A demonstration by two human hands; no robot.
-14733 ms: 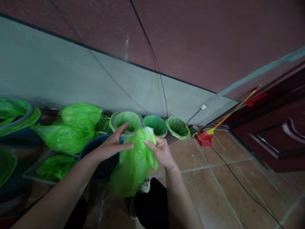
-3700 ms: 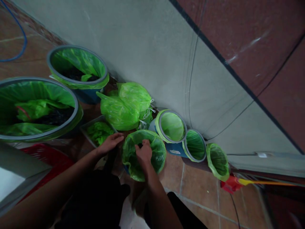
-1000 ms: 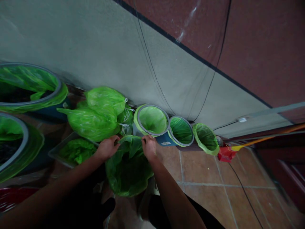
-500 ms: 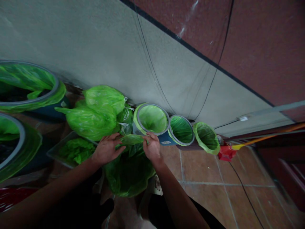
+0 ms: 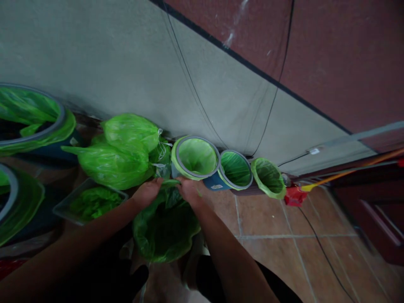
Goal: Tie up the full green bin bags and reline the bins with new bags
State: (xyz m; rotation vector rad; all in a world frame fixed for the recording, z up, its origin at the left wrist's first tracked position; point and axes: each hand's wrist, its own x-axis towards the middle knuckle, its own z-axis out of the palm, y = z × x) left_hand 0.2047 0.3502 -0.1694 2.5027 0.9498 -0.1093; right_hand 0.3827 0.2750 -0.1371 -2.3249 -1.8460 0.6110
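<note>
A trash can lined with a green plastic trash bag (image 5: 160,248) stands between my feet, its inside dark. My left hand (image 5: 149,191) grips the bag's far rim from the left, fingers closed over the edge. Close by on the right, my right hand (image 5: 188,188) is closed on the same rim. A short stretch of the green film shows between the two hands. How the fingertips sit is partly hidden. Just beyond the hands is a lined bin with a grey ring (image 5: 212,170).
Tied full green bags (image 5: 116,155) lie against the wall. A clear tub (image 5: 63,207) holds crumpled green bags. Large lined bins (image 5: 59,120) stand at left. Further right are a second ringed bin (image 5: 243,186), another lined bin (image 5: 277,192) and a red dustpan (image 5: 295,195).
My hands have drawn closer together on the bag's rim, and my left fingers have closed from a spread pose. The view has shifted slightly to the right.
</note>
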